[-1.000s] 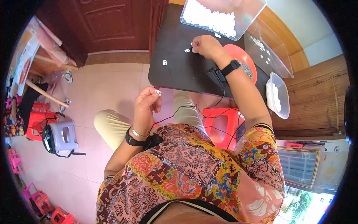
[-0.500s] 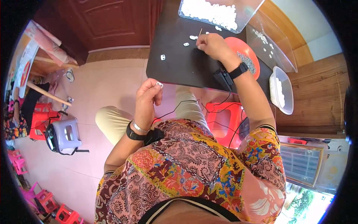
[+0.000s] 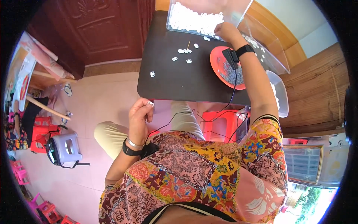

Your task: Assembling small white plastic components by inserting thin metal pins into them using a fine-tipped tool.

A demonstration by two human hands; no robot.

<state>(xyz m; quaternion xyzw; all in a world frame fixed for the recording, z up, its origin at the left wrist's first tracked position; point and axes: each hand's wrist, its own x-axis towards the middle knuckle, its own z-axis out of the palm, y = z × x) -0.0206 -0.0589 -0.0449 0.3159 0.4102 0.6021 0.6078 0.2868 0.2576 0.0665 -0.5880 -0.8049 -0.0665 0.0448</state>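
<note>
At the near left corner of the dark table (image 3: 175, 87), my left hand (image 3: 138, 115) is closed with a small white plastic piece (image 3: 150, 103) pinched at its fingertips. My right hand (image 3: 227, 33) is stretched far out to the near right corner of a clear plastic bin (image 3: 168, 27) heaped with small white pieces (image 3: 195, 21). Its fingers are bent together beside the heap; anything between them is too small to make out. Below my right wrist sits an orange-red plate (image 3: 215, 63) of small grey metal parts (image 3: 232, 74).
Loose white pieces (image 3: 189, 61) lie about the table, one cluster beside a thin stick (image 3: 189, 44). A white tub (image 3: 284, 99) stands at the right. A cable (image 3: 235, 87) hangs from my right wrist device. Red stools (image 3: 216, 121) stand under the table.
My right hand has moved away from the loose pieces on the table, farther out to the bin. More loose pieces show where it was. My left hand still pinches its white piece.
</note>
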